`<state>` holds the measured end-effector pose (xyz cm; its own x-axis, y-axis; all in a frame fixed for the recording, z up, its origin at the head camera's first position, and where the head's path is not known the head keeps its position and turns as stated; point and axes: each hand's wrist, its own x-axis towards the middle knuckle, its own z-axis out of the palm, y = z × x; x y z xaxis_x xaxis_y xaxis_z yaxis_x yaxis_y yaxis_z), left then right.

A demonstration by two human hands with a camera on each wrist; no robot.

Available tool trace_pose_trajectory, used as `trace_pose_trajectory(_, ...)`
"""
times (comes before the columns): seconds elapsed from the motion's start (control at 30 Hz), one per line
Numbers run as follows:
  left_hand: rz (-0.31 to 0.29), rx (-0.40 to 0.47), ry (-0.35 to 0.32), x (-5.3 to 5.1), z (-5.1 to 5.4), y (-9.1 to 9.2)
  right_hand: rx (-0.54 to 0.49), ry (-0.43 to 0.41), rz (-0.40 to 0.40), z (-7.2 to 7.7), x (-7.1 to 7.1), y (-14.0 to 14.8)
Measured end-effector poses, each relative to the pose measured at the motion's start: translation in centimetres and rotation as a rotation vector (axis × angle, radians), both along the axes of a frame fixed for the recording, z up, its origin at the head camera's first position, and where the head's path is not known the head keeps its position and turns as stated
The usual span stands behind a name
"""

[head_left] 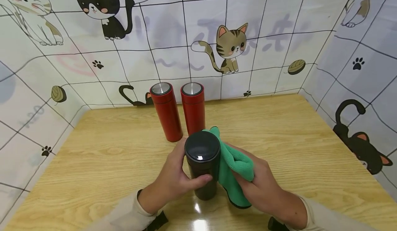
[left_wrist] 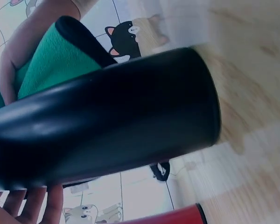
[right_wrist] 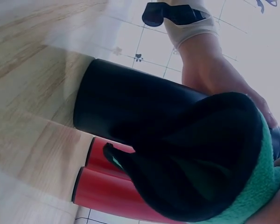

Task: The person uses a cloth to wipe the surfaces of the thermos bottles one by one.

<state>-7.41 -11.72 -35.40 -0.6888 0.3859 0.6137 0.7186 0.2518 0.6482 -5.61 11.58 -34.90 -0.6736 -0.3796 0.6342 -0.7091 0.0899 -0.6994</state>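
A black thermos bottle [head_left: 203, 186] with a dark glossy lid [head_left: 202, 145] stands upright before me in the head view. My left hand [head_left: 175, 181] grips its left side, the thumb lying across the front. In my right hand [head_left: 263, 184] is a green cloth [head_left: 235, 160] with a black edge, held against the bottle's right side. The left wrist view shows the bottle's smooth dark body [left_wrist: 130, 107] close up, with the cloth [left_wrist: 56, 63] behind it. The cloth's dark underside [right_wrist: 210, 158] covers part of the bottle in the right wrist view. Whether the base touches the table cannot be told.
Two red thermos bottles [head_left: 167, 115] [head_left: 193, 108] with silver-topped lids stand behind the black one, slightly left. The wood-grain table [head_left: 279, 131] meets a cat-patterned cloth wall [head_left: 173, 34] at the back and sides.
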Motion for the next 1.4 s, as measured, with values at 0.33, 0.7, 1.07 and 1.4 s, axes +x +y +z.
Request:
trace_pose_trajectory(0.33, 0.054, 0.067, 0.003, 0.6, -0.5, 1.0, -0.039, 0.005, -0.011, 0.1, 0.2, -0.1)
trace_pose_trajectory(0.7, 0.072, 0.092, -0.022, 1.0, -0.4, 1.6, -0.081, 0.068, -0.017, 0.1, 0.1, -0.1)
trace_pose_trajectory(1.07, 0.037, 0.132, -0.012, 0.3, -0.6, 2.2, -0.105, 0.079, -0.015, -0.1, -0.1, -0.3)
trace_pose_trajectory(1.4, 0.069, 0.14, 0.024, 0.1, -0.8, 2.1, -0.049, 0.028, -0.062, -0.4, -0.2, -0.3)
